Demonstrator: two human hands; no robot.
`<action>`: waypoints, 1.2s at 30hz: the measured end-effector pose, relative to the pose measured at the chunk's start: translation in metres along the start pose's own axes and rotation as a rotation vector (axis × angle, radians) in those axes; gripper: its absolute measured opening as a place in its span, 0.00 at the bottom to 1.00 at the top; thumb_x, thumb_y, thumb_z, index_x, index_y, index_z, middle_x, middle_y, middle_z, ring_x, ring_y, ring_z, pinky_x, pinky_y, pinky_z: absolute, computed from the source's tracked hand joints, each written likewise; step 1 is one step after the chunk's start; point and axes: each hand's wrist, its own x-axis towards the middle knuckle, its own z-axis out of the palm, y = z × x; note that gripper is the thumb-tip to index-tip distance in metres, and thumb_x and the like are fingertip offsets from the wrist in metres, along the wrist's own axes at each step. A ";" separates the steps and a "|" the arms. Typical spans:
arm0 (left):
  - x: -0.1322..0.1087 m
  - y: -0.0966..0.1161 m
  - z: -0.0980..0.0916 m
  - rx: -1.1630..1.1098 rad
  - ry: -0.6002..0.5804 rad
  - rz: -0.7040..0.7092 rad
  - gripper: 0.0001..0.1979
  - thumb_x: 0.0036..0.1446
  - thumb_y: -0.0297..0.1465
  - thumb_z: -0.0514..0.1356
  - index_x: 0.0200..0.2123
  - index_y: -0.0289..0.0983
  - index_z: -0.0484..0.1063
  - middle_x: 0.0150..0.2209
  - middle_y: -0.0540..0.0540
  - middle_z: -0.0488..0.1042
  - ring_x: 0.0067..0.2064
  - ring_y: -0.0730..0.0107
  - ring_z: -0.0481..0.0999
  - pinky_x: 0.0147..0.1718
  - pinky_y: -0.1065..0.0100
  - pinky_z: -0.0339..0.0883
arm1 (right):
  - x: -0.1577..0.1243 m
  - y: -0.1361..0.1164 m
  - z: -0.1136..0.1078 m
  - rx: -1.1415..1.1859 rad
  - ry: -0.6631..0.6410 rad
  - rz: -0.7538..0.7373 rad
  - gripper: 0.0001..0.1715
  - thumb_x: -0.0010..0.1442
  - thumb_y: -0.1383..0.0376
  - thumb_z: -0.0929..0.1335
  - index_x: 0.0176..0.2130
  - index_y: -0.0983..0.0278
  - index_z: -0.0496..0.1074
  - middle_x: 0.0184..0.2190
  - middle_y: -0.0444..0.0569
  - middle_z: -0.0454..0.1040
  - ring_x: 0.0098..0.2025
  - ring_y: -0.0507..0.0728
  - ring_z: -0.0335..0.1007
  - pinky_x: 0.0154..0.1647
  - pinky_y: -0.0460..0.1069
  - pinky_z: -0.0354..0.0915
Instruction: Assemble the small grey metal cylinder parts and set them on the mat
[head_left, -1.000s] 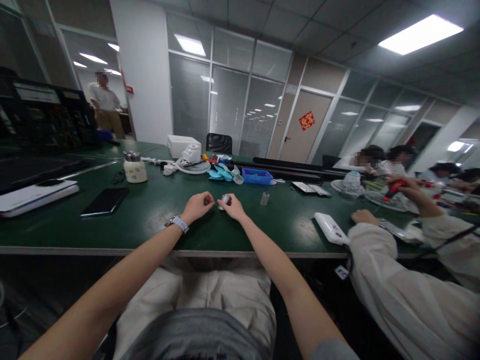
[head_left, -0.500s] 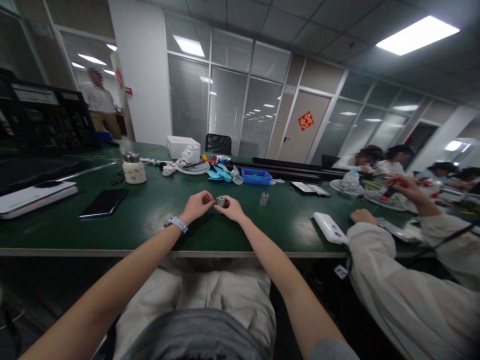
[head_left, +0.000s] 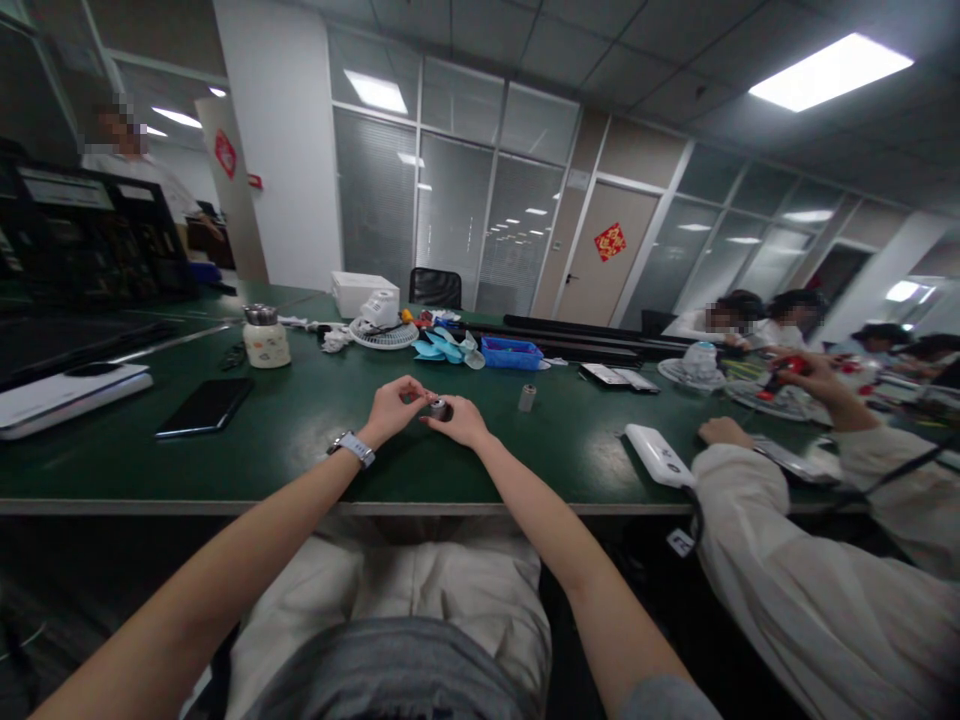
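Note:
Over the green table, my right hand point(head_left: 464, 422) grips a small grey metal cylinder point(head_left: 439, 409) between thumb and fingers. Its round top end faces up, and the fingers hide part of its side. My left hand point(head_left: 394, 408), with a watch on the wrist, is closed in a pinch at the cylinder's upper left edge. Whatever lies between those left fingertips is too small to make out. A second, similar metal cylinder point(head_left: 527, 398) stands upright on the table to the right of my hands.
Left lie a black phone point(head_left: 205, 407) and a cream jar point(head_left: 267, 342). Behind my hands are blue fan blades point(head_left: 442, 346), a white fan grille point(head_left: 384, 335) and a blue tray point(head_left: 511, 353). A white power bank point(head_left: 657, 456) lies right, beside a co-worker's sleeve point(head_left: 739, 485).
The cylinder in my right hand has turned so its round end shows upward. My left fingertips have shifted to its top edge. A person in the background has moved left.

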 end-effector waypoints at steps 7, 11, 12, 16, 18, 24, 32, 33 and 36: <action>-0.001 0.004 0.001 -0.060 -0.045 -0.032 0.09 0.50 0.36 0.62 0.27 0.38 0.68 0.32 0.46 0.80 0.34 0.66 0.78 0.31 0.68 0.66 | -0.001 -0.003 -0.002 0.014 -0.009 -0.019 0.26 0.52 0.50 0.71 0.47 0.59 0.73 0.41 0.49 0.76 0.44 0.58 0.69 0.46 0.51 0.61; -0.002 0.002 0.002 -0.085 -0.029 -0.028 0.07 0.50 0.35 0.61 0.26 0.38 0.67 0.32 0.46 0.80 0.35 0.65 0.79 0.31 0.68 0.66 | -0.002 -0.004 -0.003 0.021 0.001 -0.024 0.26 0.52 0.49 0.71 0.47 0.59 0.73 0.41 0.50 0.76 0.44 0.59 0.69 0.45 0.52 0.62; -0.001 0.002 0.003 -0.094 -0.020 -0.031 0.08 0.50 0.35 0.61 0.26 0.38 0.66 0.32 0.46 0.80 0.35 0.65 0.79 0.31 0.68 0.66 | -0.002 -0.004 -0.003 0.022 -0.002 -0.019 0.26 0.52 0.49 0.71 0.47 0.59 0.73 0.41 0.50 0.76 0.44 0.59 0.69 0.45 0.52 0.62; -0.001 0.001 0.003 -0.101 0.011 -0.019 0.08 0.50 0.34 0.61 0.26 0.38 0.66 0.30 0.46 0.80 0.35 0.65 0.79 0.30 0.69 0.65 | -0.002 -0.006 -0.003 0.038 -0.013 -0.011 0.26 0.52 0.50 0.71 0.47 0.60 0.73 0.41 0.50 0.76 0.43 0.59 0.69 0.46 0.52 0.62; -0.001 0.002 0.003 -0.082 0.028 -0.013 0.08 0.49 0.34 0.61 0.25 0.38 0.66 0.30 0.46 0.80 0.34 0.65 0.78 0.29 0.69 0.64 | -0.002 -0.005 -0.003 0.024 -0.008 -0.024 0.26 0.52 0.50 0.71 0.47 0.60 0.73 0.41 0.50 0.76 0.43 0.59 0.69 0.45 0.52 0.62; -0.002 0.008 0.003 -0.061 0.060 -0.030 0.08 0.49 0.34 0.61 0.25 0.38 0.65 0.31 0.46 0.80 0.36 0.65 0.79 0.30 0.69 0.65 | -0.001 -0.003 0.001 -0.016 -0.002 -0.028 0.26 0.52 0.50 0.71 0.46 0.60 0.73 0.40 0.50 0.75 0.43 0.58 0.68 0.45 0.51 0.62; -0.002 0.006 0.005 -0.015 0.009 -0.026 0.07 0.50 0.33 0.60 0.25 0.38 0.66 0.31 0.48 0.80 0.35 0.66 0.78 0.31 0.69 0.66 | -0.001 -0.004 0.000 0.018 -0.019 -0.001 0.25 0.52 0.52 0.71 0.48 0.59 0.72 0.42 0.49 0.75 0.45 0.59 0.68 0.47 0.52 0.61; -0.003 0.006 0.005 -0.016 0.001 -0.018 0.07 0.50 0.33 0.60 0.25 0.38 0.66 0.31 0.48 0.80 0.35 0.66 0.78 0.31 0.69 0.66 | -0.001 -0.004 0.000 0.015 -0.021 -0.005 0.25 0.53 0.52 0.71 0.48 0.58 0.72 0.42 0.49 0.75 0.45 0.59 0.68 0.47 0.52 0.61; -0.004 0.006 0.004 -0.004 -0.018 0.010 0.08 0.51 0.34 0.60 0.25 0.38 0.66 0.31 0.48 0.80 0.34 0.67 0.78 0.31 0.69 0.66 | -0.001 -0.005 -0.001 -0.008 -0.025 -0.023 0.24 0.54 0.52 0.70 0.48 0.58 0.71 0.42 0.49 0.75 0.45 0.59 0.68 0.46 0.51 0.61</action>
